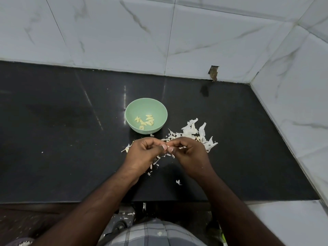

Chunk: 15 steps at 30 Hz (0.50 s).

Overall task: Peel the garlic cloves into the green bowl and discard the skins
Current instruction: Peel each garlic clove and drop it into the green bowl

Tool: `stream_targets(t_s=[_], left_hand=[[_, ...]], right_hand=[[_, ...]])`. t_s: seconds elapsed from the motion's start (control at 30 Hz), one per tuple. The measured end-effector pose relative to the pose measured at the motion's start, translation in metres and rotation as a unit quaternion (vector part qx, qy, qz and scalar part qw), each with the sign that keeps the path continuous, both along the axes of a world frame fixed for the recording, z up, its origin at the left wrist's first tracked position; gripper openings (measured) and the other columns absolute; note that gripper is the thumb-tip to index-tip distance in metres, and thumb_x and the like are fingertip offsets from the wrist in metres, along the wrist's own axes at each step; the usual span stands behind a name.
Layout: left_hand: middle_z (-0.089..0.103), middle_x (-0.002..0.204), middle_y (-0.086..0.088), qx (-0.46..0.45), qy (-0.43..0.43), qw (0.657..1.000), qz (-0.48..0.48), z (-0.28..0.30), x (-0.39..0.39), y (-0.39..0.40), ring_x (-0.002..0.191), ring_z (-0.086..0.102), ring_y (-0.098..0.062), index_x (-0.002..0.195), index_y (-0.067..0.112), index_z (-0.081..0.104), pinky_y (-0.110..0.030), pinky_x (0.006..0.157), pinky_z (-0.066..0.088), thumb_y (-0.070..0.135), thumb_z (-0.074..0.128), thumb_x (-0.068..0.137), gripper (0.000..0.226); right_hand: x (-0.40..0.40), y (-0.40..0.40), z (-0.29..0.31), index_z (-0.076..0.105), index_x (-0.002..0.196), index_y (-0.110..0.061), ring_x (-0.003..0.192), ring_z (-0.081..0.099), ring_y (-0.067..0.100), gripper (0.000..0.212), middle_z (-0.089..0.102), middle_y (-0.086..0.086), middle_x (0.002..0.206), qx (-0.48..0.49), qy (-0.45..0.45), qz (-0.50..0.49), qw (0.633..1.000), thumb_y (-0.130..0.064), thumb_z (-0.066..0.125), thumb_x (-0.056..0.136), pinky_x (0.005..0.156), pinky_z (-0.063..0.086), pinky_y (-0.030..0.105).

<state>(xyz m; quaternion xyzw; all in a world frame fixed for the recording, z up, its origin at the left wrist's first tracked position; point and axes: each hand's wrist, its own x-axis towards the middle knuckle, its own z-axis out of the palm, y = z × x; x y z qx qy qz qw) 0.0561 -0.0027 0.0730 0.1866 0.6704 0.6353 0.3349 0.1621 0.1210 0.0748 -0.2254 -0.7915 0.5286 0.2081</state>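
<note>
hands: left hand [144,151] and right hand [188,150] together, pinching one garlic clove [167,146]
clove: small, light, slippery; best pinched at ends
skins [193,134]: papery, beyond right hand

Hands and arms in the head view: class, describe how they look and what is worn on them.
Both arms are bare to the frame's edge: no sleeves, gloves, watch or rings show. The left hand and right hand have short, pale fingernails. A grey checked garment shows below.

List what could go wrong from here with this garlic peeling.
1. The skins lie heaped right beside the green bowl; a brush of a hand could flick some in among the peeled cloves.
2. Left hand and right hand pinch something small above the counter, perhaps a clove; it could slip into the skins.
</note>
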Motion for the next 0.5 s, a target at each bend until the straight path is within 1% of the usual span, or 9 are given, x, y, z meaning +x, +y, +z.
stream_targets(t_s=[0.07, 0.13, 0.17, 0.33, 0.37, 0.47, 0.5], left_hand=[[0.073, 0.075, -0.013, 0.004, -0.001, 1.0, 0.001, 0.0002, 0.0001, -0.0007, 0.071, 0.06, -0.02, 0.084, 0.008, 0.077, -0.032, 0.067, 0.046, 0.007, 0.072, 0.088, 0.006], [0.072, 0.074, -0.01, 0.001, 0.0, 1.0, 0.005, 0.0002, 0.0004, -0.0014, 0.07, 0.061, -0.015, 0.084, 0.007, 0.076, -0.027, 0.063, 0.047, 0.008, 0.072, 0.088, 0.006], [0.072, 0.074, -0.008, -0.002, -0.001, 1.0, 0.007, 0.0003, 0.0005, -0.0017, 0.07, 0.061, -0.013, 0.084, 0.007, 0.076, -0.024, 0.061, 0.046, 0.009, 0.071, 0.089, 0.007], [0.069, 0.071, -0.007, -0.002, 0.0, 1.0, 0.004, 0.0005, -0.0004, -0.0019, 0.068, 0.059, -0.013, 0.082, 0.009, 0.075, -0.021, 0.057, 0.044, 0.007, 0.071, 0.088, 0.008], [0.068, 0.071, -0.008, 0.0, 0.003, 1.0, 0.008, 0.0004, -0.0004, -0.0019, 0.067, 0.057, -0.014, 0.081, 0.009, 0.075, -0.021, 0.056, 0.044, 0.006, 0.071, 0.088, 0.008], [0.063, 0.071, -0.021, 0.003, 0.022, 1.0, 0.022, -0.0006, -0.0021, -0.0019, 0.066, 0.054, -0.018, 0.081, 0.01, 0.076, -0.022, 0.057, 0.044, 0.006, 0.073, 0.086, 0.007], [0.062, 0.071, -0.022, 0.002, 0.034, 0.999, 0.025, -0.0009, -0.0028, -0.0018, 0.065, 0.053, -0.018, 0.081, 0.01, 0.076, -0.021, 0.058, 0.044, 0.006, 0.074, 0.086, 0.007]], right_hand=[[-0.001, -0.0005, -0.0012, 0.078, 0.085, -0.019, 0.084, 0.068, 0.01, 0.016, 0.073, -0.007, 0.082, 0.031, 0.009, -0.016, 0.999, -0.003, 0.076, 0.082, 0.076, 0.052, 0.022], [-0.002, 0.0003, -0.0023, 0.076, 0.08, -0.019, 0.083, 0.066, 0.01, 0.013, 0.07, -0.007, 0.08, 0.07, 0.017, -0.028, 0.997, -0.007, 0.078, 0.08, 0.074, 0.051, 0.023], [-0.0023, 0.0002, -0.0028, 0.074, 0.078, -0.02, 0.082, 0.065, 0.01, 0.014, 0.069, -0.008, 0.08, 0.075, 0.016, -0.031, 0.997, -0.007, 0.078, 0.08, 0.074, 0.051, 0.024], [-0.0032, -0.0037, -0.0033, 0.069, 0.078, -0.026, 0.076, 0.064, 0.008, 0.024, 0.069, -0.012, 0.076, 0.041, 0.006, -0.019, 0.999, -0.003, 0.071, 0.083, 0.074, 0.05, 0.026], [-0.0035, -0.0042, -0.0026, 0.069, 0.078, -0.027, 0.075, 0.063, 0.007, 0.024, 0.069, -0.013, 0.076, 0.035, 0.003, -0.017, 0.999, -0.003, 0.071, 0.084, 0.074, 0.05, 0.027], [-0.0038, -0.004, 0.0001, 0.069, 0.079, -0.03, 0.072, 0.062, 0.005, 0.026, 0.068, -0.017, 0.075, 0.017, -0.003, -0.026, 1.0, -0.005, 0.07, 0.087, 0.072, 0.052, 0.029], [-0.0038, -0.0035, 0.0006, 0.068, 0.08, -0.03, 0.071, 0.062, 0.005, 0.026, 0.067, -0.018, 0.075, 0.016, -0.003, -0.03, 0.999, -0.005, 0.069, 0.087, 0.072, 0.053, 0.03]])
